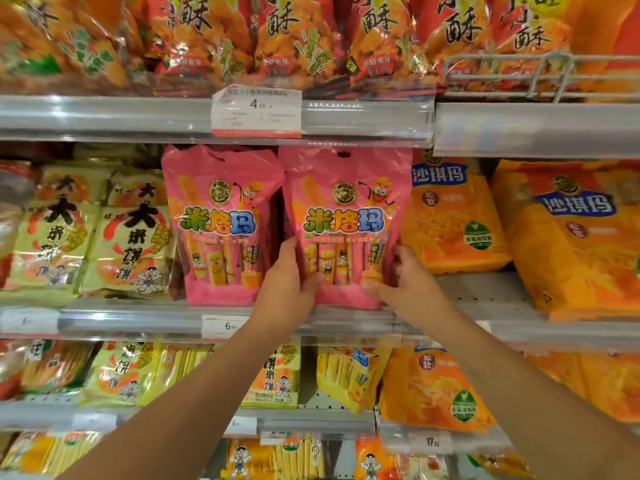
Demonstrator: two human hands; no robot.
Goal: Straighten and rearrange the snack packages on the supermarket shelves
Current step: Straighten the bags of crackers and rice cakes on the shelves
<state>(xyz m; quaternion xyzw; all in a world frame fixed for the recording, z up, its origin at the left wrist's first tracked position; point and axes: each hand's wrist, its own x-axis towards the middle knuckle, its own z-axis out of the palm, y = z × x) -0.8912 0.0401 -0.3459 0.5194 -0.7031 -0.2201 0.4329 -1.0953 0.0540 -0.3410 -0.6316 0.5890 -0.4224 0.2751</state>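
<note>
- Landmark: middle shelf (138, 318), grey metal rail with price tags.
- Far left on middle shelf: yellow-green cracker bags (55, 233), two side by side, tilted back a bit.
- Next right: left pink bag (221, 223), upright on middle shelf, touching the right pink bag at its top edge.
- Left hand (287, 282) grips the right pink bag's lower left edge; thumb on the front, fingers wrapped behind.
- Right pink bag (346, 216) stands upright on middle shelf, centre, held between both hands.
- Right hand (398, 282) pinches the bag's lower right corner; thumb on the front, fingers curled around the side edge.
- Right of that bag: orange bags (453, 216), leaning, more further right.
- Above middle shelf: price tag (256, 110) on the upper rail, red-orange bags (284, 39) in a row.
- Below middle shelf: yellow packs (349, 375), tilted.
</note>
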